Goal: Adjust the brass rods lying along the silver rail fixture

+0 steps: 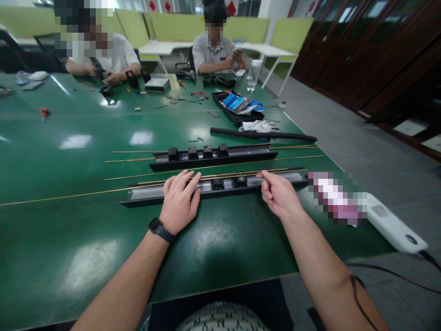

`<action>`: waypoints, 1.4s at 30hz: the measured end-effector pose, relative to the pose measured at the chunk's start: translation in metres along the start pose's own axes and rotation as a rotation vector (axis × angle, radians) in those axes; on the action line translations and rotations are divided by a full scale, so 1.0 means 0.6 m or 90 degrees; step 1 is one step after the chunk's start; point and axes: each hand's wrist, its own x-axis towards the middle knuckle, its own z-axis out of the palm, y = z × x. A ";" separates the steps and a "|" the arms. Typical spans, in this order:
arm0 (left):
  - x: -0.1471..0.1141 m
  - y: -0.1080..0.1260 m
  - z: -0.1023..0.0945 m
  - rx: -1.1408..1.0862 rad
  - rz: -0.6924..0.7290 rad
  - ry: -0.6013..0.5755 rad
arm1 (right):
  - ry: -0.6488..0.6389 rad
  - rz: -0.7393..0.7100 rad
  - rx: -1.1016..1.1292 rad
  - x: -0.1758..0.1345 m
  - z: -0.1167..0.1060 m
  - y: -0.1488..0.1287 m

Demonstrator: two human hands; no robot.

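Note:
My left hand (181, 202), a dark watch on its wrist, lies with outstretched fingers across the near black channel rail (158, 198) and the thin brass rods on it. Farther right, my right hand (279, 194) has its fingers curled, with the index finger and thumb pinching a thin brass rod (234, 175) along the rail's far side. Between the hands, two black blocks sit in the channel: a left block (217, 184) and a right block (240, 180). Part of the rail is hidden under my left hand.
Behind lies a second black rail (213, 160) holding several black blocks, with loose brass rods around it. Farther back are a black foam strip (262, 134), gloves (260, 126) and a black tray (223, 103). A white power strip (396, 225) lies right. Two people sit across the table.

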 end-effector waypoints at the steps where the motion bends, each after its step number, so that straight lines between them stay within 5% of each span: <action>1: 0.000 0.000 0.000 0.000 0.000 0.000 | 0.001 0.003 0.001 0.000 0.001 0.000; 42: 0.001 0.001 -0.002 -0.023 -0.016 -0.012 | -0.013 0.007 -0.021 -0.003 0.006 0.000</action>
